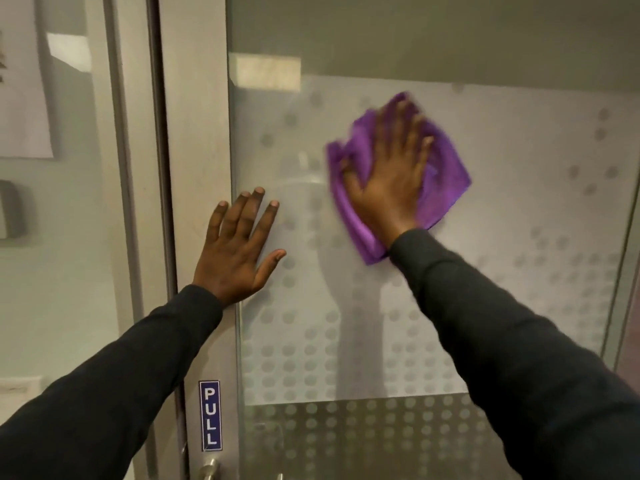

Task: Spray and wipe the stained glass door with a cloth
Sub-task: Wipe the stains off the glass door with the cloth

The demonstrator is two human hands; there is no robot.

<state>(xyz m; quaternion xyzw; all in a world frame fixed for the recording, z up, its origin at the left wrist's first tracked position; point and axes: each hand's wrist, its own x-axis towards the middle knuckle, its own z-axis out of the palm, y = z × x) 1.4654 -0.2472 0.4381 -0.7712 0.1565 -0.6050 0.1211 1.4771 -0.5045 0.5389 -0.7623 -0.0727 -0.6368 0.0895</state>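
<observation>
We begin at the right fingers [401, 129]: they lie straight and spread, pressed flat on the purple cloth [446, 178] rather than curled round it. The right hand [388, 192] pins the cloth against the glass door [512, 278], high on the frosted, dotted panel and about midway between the door's left and right edges. The cloth is bunched and sticks out past the palm on every side; its top edge is blurred.

The left fingers [254, 213] are straight too, released and holding nothing. The left hand [235, 254] rests flat across the line where the glass meets the metal stile [197, 150] at the door's left edge, lower than the cloth and apart from it. Both arms wear dark sleeves [519, 358].

Lower down the stile we read a blue PULL sign [210, 415], with a metal handle [209, 472] just beneath it. Beyond the door's left edge a sheet of paper [24, 91] hangs on the wall.
</observation>
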